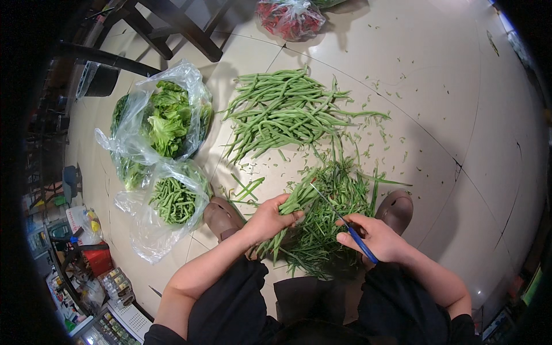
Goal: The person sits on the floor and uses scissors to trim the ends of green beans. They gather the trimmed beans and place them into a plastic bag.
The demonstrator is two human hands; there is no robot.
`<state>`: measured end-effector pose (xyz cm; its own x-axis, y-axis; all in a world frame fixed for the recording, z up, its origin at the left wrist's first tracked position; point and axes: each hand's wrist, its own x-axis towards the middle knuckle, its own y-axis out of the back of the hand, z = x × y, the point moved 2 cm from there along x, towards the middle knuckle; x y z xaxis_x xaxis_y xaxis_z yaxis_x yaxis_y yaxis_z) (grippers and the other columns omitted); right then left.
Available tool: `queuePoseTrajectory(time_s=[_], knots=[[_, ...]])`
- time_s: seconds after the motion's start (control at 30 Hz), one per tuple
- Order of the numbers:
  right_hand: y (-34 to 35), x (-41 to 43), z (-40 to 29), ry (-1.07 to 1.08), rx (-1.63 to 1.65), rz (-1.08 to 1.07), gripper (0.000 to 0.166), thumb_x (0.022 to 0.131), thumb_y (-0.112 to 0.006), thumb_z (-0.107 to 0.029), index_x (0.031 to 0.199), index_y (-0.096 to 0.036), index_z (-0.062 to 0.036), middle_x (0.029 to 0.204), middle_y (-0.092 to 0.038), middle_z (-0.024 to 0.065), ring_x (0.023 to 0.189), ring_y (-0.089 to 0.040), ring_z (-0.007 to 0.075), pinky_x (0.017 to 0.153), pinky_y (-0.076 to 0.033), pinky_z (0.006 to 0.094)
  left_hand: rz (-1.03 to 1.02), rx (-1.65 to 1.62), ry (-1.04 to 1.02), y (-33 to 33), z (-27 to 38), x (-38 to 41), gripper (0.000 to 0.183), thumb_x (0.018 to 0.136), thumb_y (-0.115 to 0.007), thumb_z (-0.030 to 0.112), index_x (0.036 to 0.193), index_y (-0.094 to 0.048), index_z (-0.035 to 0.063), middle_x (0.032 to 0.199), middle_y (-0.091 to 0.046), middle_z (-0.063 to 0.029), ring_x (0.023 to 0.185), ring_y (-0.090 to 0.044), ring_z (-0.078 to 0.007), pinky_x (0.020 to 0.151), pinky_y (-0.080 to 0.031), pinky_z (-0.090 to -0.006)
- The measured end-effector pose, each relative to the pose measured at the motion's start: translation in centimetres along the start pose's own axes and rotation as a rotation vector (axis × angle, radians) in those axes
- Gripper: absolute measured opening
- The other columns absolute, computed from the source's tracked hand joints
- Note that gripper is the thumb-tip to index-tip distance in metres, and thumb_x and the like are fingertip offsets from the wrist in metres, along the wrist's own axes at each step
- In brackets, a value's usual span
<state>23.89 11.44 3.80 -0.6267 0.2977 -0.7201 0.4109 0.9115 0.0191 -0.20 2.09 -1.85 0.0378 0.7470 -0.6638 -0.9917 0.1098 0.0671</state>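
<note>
My left hand (271, 217) grips a bundle of long green beans (302, 194), whose ends stick out on both sides of the fist. In my right hand (381, 239) are scissors with blue handles (361, 245). Their blades point up and left, the tips at the far end of the bundle; whether the blades are apart is hard to tell. Below both hands a heap of green trimmings and long thin leaves (332, 233) lies between my shoes. Beyond it, a large pile of long green beans (284, 112) is spread on the tiled floor.
To the left stand a clear plastic bag of leafy lettuce (170, 118) and an open bag of green beans (177, 200). A bag of red peppers (291, 19) sits at the top, near a dark wooden stool (172, 26). Cut bean tips litter the floor. Brown shoes (394, 211) flank the heap.
</note>
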Motion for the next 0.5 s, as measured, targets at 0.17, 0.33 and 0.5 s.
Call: queuePoseTrajectory(time_s=[0.17, 0.33, 0.5], knots=[[0.0, 0.2, -0.7, 0.008, -0.061, 0.026, 0.049, 0.088, -0.067, -0.044, 0.109, -0.060, -0.0005, 0.081, -0.063, 0.0127, 0.073, -0.059, 0.0185, 0.072, -0.048, 0.0319, -0.057, -0.043, 0.043, -0.2, 0.0, 0.0, 0.026, 0.089, -0.068, 0.014, 0.113, -0.062, 0.0055, 0.084, -0.065, 0.0004, 0.071, -0.056, -0.0062, 0.070, -0.048, -0.0239], [-0.2, 0.2, -0.4, 0.033, -0.014, 0.071, 0.045, 0.088, -0.068, -0.042, 0.102, -0.061, -0.0001, 0.072, -0.060, 0.0089, 0.067, -0.057, 0.0162, 0.067, -0.047, 0.0306, -0.109, -0.136, 0.078, -0.4, 0.9, 0.0, 0.017, 0.092, -0.064, 0.010, 0.108, -0.060, 0.0044, 0.082, -0.061, 0.0018, 0.072, -0.053, -0.0064, 0.068, -0.046, -0.0234], [0.4, -0.2, -0.9, -0.161, 0.116, 0.019, 0.039, 0.087, -0.069, -0.038, 0.099, -0.063, -0.0014, 0.068, -0.058, 0.0020, 0.064, -0.055, 0.0109, 0.064, -0.045, 0.0257, -0.134, -0.124, 0.109, -0.1, 0.9, 0.0, 0.016, 0.092, -0.065, 0.013, 0.106, -0.061, 0.0052, 0.079, -0.061, 0.0022, 0.072, -0.053, -0.0057, 0.065, -0.045, -0.0229]])
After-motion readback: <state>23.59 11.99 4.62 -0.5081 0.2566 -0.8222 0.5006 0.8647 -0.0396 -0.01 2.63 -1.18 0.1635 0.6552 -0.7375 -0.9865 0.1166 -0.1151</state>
